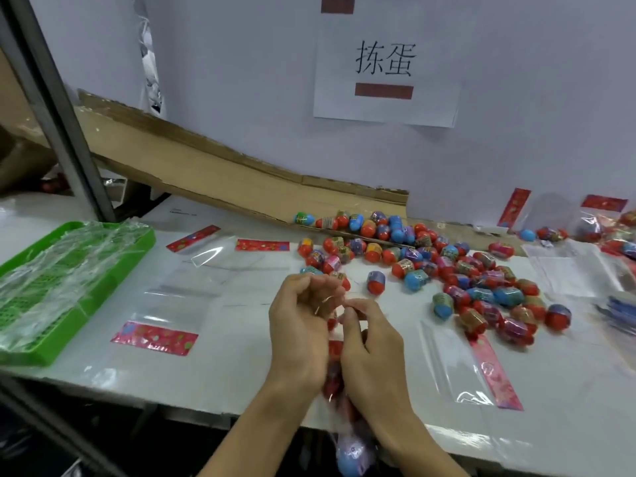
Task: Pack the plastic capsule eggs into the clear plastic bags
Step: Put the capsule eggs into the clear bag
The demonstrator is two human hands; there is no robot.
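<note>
Left hand [299, 325]: raised over the white tabletop [241, 356], fingers curled in, fingertips pinching the top edge of a clear plastic bag with a red patterned header strip [335, 380].
Right hand [373, 342]: close against the left — thumb and forefinger pinch the same bag top, the other fingers bent.
Held bag: hangs down between the wrists toward the table's near edge, with red and blue capsule eggs inside it [354, 452]; the count is too blurred to tell.
Loose red and blue plastic capsule eggs [457, 270]: scattered in a heap on the table, behind and to the right of the hands.
Empty clear bags [165, 311]: lying flat left of the hands, another at the right [464, 366].
Green plastic tray [55, 290]: far left — crinkled clear film in it.
</note>
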